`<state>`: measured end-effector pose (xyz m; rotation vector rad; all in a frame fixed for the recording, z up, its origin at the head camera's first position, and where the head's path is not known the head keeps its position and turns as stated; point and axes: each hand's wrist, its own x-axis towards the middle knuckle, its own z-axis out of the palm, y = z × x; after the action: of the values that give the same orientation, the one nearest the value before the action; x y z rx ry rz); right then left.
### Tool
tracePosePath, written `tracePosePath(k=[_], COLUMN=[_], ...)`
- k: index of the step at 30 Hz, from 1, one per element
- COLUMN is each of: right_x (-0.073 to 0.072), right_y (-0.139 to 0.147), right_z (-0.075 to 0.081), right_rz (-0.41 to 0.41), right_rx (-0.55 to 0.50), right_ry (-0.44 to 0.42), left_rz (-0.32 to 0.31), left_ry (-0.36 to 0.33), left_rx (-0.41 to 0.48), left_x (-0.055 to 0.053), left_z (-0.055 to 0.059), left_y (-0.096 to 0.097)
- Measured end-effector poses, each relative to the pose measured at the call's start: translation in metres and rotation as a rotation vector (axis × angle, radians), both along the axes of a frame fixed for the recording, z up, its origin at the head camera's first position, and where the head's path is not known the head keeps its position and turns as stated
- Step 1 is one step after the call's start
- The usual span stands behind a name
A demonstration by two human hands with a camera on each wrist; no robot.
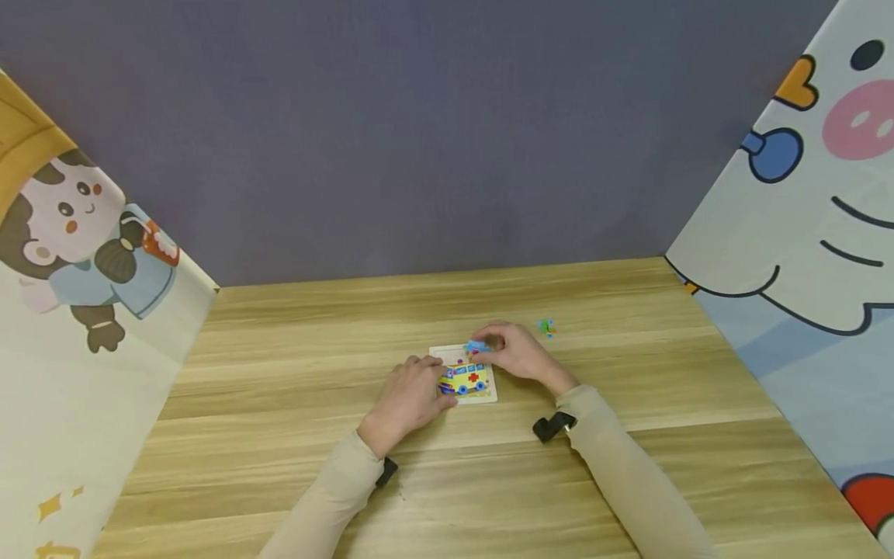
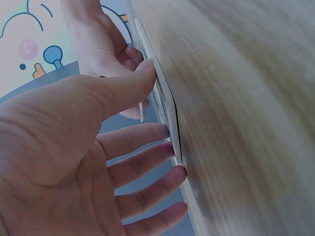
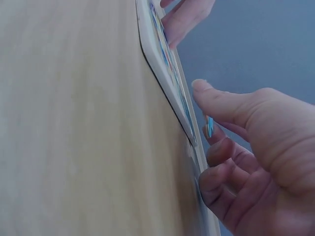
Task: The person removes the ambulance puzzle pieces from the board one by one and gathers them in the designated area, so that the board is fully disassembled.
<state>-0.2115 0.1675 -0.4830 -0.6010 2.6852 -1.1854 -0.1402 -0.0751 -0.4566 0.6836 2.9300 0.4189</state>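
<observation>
A small jigsaw board with a pale rim lies flat on the table, showing a yellow ambulance picture. Along its left side, my left hand rests with thumb and fingertips at the edge; the left wrist view shows those fingers spread and fairly straight. My right hand pinches a blue puzzle piece just over the board's far right part. From the right wrist view, that piece is seen edge-on between thumb and fingers, apart from the board.
Beyond the right hand lies a loose green and blue puzzle piece. The wood-grain table meets a dark grey panel at the back. Cartoon-printed panels stand left and right. A black wrist device sits on the right sleeve.
</observation>
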Motion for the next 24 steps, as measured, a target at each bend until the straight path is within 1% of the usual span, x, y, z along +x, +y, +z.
tracePosePath(k=[6, 13, 19, 24], right_x=[-0.002, -0.003, -0.003, -0.003], right_y=[0.009, 0.02, 0.028, 0.038], right_z=[-0.001, -0.002, 0.001, 0.003], right_rz=[0.01, -0.001, -0.016, -0.04], right_rx=[0.004, 0.004, 0.004, 0.04], right_ry=[0.055, 0.049, 0.042, 0.047], left_rz=[0.002, 0.01, 0.015, 0.016], left_ry=[0.001, -0.005, -0.008, -0.007], left_rx=[-0.003, 0.002, -0.005, -0.007], left_x=[0.001, 0.0, 0.001, 0.001], left_z=[0.002, 0.002, 0.001, 0.0], left_y=[0.001, 0.0, 0.0, 0.0])
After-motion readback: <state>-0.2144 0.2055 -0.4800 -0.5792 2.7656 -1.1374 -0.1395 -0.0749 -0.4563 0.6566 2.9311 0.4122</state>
